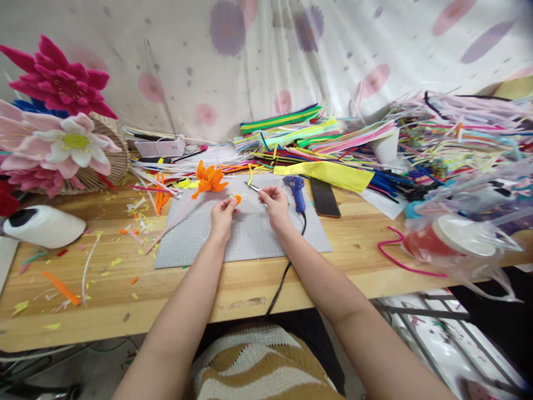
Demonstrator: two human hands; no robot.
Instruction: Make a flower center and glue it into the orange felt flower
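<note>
Between the thumb and fingers of my left hand is a small orange piece with thin yellow strands at its edge. My right hand grips a pair of metal tweezers, their tips pointing away to the left, apart from the orange piece. Both hands are above a grey cutting mat. An orange pipe-cleaner flower lies at the mat's far left, with a pale pink stem running toward me. A bent yellow pipe cleaner is just beyond the tweezers.
Right of my right hand lies a blue glue gun, its black cord crossing the table edge. A phone and yellow strip are beside it. Pipe-cleaner bundles line the back. A bagged red cup stands right; thread cone left.
</note>
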